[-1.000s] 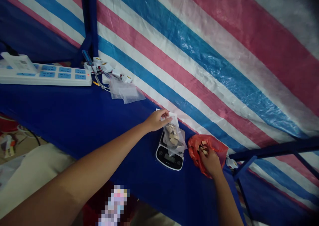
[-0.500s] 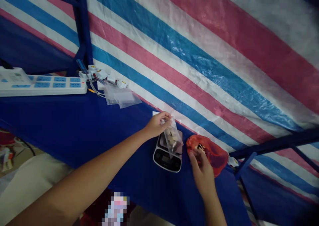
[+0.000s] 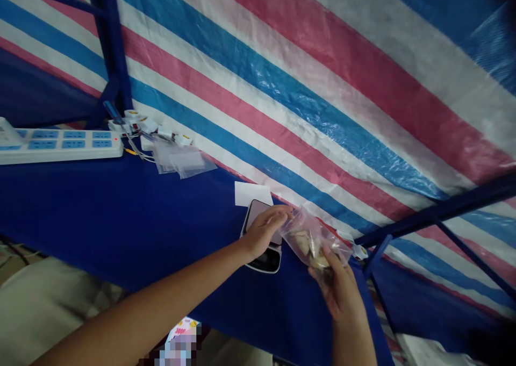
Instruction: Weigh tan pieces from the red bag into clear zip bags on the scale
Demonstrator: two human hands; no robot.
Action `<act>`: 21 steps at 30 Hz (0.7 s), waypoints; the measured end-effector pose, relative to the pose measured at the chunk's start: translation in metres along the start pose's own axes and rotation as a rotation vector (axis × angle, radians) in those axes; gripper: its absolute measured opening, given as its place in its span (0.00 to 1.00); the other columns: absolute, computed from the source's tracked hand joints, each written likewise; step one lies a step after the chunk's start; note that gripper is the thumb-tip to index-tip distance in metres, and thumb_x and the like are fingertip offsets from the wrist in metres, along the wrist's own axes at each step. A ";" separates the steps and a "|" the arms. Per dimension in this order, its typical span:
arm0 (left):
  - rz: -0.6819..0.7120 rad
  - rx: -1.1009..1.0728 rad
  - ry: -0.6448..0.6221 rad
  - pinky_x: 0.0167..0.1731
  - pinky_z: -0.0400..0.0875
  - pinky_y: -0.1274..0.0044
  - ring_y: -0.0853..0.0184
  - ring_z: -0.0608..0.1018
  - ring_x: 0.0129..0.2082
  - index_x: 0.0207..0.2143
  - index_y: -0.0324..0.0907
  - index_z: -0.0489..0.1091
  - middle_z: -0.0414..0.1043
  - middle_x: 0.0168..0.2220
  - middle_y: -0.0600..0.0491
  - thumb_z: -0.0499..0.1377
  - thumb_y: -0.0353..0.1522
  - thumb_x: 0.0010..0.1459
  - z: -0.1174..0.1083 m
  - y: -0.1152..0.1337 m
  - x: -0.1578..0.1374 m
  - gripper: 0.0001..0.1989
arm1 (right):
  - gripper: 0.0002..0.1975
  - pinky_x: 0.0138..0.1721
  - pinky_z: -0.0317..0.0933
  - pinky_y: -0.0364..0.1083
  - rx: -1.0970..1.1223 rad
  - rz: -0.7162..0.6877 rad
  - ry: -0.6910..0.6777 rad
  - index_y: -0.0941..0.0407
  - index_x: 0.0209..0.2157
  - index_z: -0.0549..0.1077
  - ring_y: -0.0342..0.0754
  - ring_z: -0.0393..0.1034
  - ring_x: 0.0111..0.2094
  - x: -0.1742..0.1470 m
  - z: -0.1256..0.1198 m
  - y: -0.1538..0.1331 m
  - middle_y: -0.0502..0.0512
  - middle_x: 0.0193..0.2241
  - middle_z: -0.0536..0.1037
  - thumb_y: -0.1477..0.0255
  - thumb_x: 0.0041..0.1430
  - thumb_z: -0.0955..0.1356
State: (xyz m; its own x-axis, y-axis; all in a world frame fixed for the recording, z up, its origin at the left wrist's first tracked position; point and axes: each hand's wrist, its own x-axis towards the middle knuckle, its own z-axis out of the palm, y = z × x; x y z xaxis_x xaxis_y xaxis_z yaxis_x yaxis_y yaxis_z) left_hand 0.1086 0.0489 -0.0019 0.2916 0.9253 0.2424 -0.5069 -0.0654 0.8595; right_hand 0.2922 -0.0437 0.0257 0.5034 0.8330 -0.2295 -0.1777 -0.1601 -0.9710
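My left hand (image 3: pixel 264 232) pinches the upper edge of a clear plastic bag (image 3: pixel 295 222). Pale tan, dried-looking pieces (image 3: pixel 301 241) lie inside; their kind is unclear. Around the bag's lower right part curl the fingers of my right hand (image 3: pixel 341 285). The bag is tilted and held to the right of a digital kitchen scale (image 3: pixel 258 211). My left hand covers part of the scale, whose dark display end faces me. Behind the plastic bag a sliver of red bag (image 3: pixel 329 226) shows, the rest hidden.
White paper (image 3: pixel 252 194) lies behind the scale on the blue table (image 3: pixel 169 215). Flat clear bags (image 3: pixel 185 160), white plugs (image 3: pixel 148 125), a blue-handled tool (image 3: pixel 113 112) and a power strip (image 3: pixel 64 144) lie left. Striped sheeting (image 3: pixel 258 108) and a blue frame bar (image 3: pixel 439 207) bound the table.
The plastic bag has moved off the scale to the right. My right hand has left the red bag's opening and now grips the plastic bag. The whole view has shifted slightly.
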 end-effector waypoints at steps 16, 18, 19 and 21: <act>-0.717 -0.613 0.063 0.33 0.78 0.71 0.68 0.76 0.30 0.38 0.40 0.73 0.73 0.33 0.51 0.62 0.43 0.56 0.102 -0.070 -0.024 0.15 | 0.24 0.31 0.73 0.46 -0.834 -0.416 -0.015 0.55 0.40 0.81 0.56 0.78 0.37 -0.018 -0.075 -0.090 0.59 0.38 0.83 0.57 0.41 0.77; -0.693 -0.571 0.058 0.31 0.77 0.72 0.69 0.75 0.28 0.38 0.41 0.71 0.70 0.30 0.53 0.65 0.43 0.53 0.102 -0.076 -0.024 0.17 | 0.25 0.30 0.74 0.47 -0.839 -0.412 0.009 0.55 0.40 0.81 0.58 0.78 0.37 -0.020 -0.081 -0.093 0.60 0.38 0.83 0.55 0.41 0.77; -0.693 -0.558 0.058 0.31 0.77 0.72 0.69 0.75 0.28 0.38 0.41 0.70 0.69 0.30 0.54 0.65 0.44 0.52 0.102 -0.079 -0.024 0.18 | 0.25 0.31 0.74 0.48 -0.846 -0.407 0.014 0.54 0.39 0.81 0.59 0.78 0.37 -0.020 -0.086 -0.096 0.60 0.39 0.83 0.54 0.40 0.77; -0.654 -0.457 0.038 0.31 0.76 0.72 0.68 0.75 0.29 0.39 0.43 0.68 0.69 0.32 0.53 0.65 0.44 0.52 0.100 -0.081 -0.027 0.19 | 0.26 0.30 0.74 0.49 -0.883 -0.412 0.055 0.53 0.39 0.82 0.60 0.79 0.36 -0.020 -0.101 -0.102 0.60 0.37 0.83 0.52 0.39 0.77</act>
State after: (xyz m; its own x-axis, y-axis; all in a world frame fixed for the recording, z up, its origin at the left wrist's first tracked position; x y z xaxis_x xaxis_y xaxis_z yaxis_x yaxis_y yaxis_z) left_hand 0.2227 -0.0084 -0.0333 0.6214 0.7356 -0.2696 -0.5271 0.6471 0.5508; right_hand 0.3856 -0.0977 0.1221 0.4265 0.8905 0.1585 0.7073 -0.2192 -0.6721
